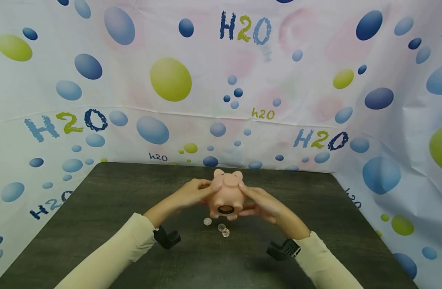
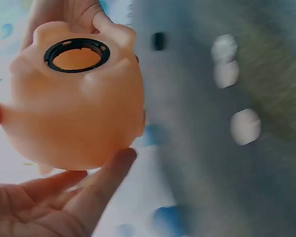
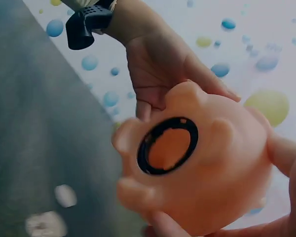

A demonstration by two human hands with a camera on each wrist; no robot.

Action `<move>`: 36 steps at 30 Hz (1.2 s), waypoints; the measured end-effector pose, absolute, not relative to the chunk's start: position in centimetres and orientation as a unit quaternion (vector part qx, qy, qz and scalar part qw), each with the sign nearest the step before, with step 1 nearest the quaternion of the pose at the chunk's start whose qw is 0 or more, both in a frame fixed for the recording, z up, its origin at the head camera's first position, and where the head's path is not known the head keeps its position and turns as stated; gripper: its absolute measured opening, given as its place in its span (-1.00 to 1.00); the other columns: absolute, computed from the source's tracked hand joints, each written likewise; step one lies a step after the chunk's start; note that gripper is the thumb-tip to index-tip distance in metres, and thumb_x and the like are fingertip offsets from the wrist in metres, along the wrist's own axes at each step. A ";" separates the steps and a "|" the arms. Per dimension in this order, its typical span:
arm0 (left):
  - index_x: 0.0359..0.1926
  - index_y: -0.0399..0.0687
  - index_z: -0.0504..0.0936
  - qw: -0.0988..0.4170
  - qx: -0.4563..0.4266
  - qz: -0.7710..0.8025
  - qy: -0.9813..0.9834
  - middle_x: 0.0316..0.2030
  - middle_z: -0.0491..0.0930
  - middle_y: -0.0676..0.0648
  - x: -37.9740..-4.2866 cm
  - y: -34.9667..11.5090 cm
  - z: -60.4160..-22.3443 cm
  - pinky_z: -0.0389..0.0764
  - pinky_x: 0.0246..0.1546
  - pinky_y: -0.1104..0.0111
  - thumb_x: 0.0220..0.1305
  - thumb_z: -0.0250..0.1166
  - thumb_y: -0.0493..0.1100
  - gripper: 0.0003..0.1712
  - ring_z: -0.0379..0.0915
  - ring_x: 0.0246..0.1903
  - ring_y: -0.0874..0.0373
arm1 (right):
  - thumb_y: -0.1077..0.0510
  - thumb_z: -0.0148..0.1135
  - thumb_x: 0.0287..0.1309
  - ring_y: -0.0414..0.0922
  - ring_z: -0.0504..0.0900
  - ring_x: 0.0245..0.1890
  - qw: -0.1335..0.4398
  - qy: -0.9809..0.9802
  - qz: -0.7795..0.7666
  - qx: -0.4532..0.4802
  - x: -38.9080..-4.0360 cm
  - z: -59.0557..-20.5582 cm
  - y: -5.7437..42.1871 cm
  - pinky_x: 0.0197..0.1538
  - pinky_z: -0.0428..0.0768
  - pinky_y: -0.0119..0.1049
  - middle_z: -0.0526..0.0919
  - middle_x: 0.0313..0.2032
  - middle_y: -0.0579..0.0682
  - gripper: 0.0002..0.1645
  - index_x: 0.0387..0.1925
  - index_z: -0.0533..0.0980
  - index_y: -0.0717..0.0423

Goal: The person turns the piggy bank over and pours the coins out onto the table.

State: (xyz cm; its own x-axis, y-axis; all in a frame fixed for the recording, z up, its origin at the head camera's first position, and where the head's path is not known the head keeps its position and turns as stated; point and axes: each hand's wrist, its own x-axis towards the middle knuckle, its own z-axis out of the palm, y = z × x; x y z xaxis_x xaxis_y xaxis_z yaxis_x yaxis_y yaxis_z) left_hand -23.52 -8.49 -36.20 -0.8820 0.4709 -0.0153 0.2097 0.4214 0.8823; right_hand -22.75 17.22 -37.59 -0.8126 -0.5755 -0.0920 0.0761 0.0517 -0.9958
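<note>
A pink piggy bank (image 1: 227, 194) is held up between both hands, tilted so its underside faces me. My left hand (image 1: 196, 192) grips its left side, and my right hand (image 1: 265, 204) grips its right side with thumb and fingers. In the right wrist view, a black ring (image 3: 143, 157) frames an uncovered round hole in the belly. The left wrist view shows the same ring (image 2: 48, 63) between the stubby feet. Just below the bank, one silver coin (image 1: 207, 221) lies apart on the table, while two others (image 1: 225, 233) lie together.
The dark wood-grain table (image 1: 134, 241) reaches back to a white backdrop (image 1: 213, 60) printed with coloured dots and H2O lettering. Black devices are strapped to the left wrist (image 1: 166, 237) and right wrist (image 1: 281, 249).
</note>
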 end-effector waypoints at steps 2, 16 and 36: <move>0.37 -0.12 0.32 0.067 0.251 0.497 0.828 0.10 0.56 -0.12 -23.3 -8.7 -34.8 0.64 -0.02 0.22 0.29 0.21 0.23 -0.22 0.56 0.03 0.04 | -0.09 -0.04 0.44 -0.06 0.60 0.05 0.163 0.692 -0.663 -0.236 -22.4 -36.6 17.2 0.10 0.60 -0.12 0.31 0.27 0.30 -0.24 0.42 0.09 0.32; 0.44 -0.18 0.18 0.021 0.325 0.560 0.762 0.39 0.17 -0.23 -23.5 -9.3 -40.4 0.44 0.21 0.31 -0.06 0.51 -0.26 0.05 0.21 0.33 -0.14 | 0.40 0.28 0.14 -0.28 0.42 0.24 0.037 0.663 -0.655 -0.362 -22.4 -43.6 17.1 0.18 0.54 -0.12 -0.09 0.43 0.40 0.07 0.50 -0.16 0.19; 0.34 -0.29 0.33 0.076 0.223 0.589 0.773 0.22 0.43 -0.29 -24.4 -8.4 -41.0 0.62 0.02 0.22 0.25 0.33 0.02 -0.24 0.48 0.13 -0.11 | -0.01 -0.01 0.43 0.09 0.46 0.16 0.128 0.706 -0.671 -0.189 -23.1 -41.7 17.0 0.20 0.50 0.01 0.26 0.28 0.36 -0.26 0.42 0.06 0.34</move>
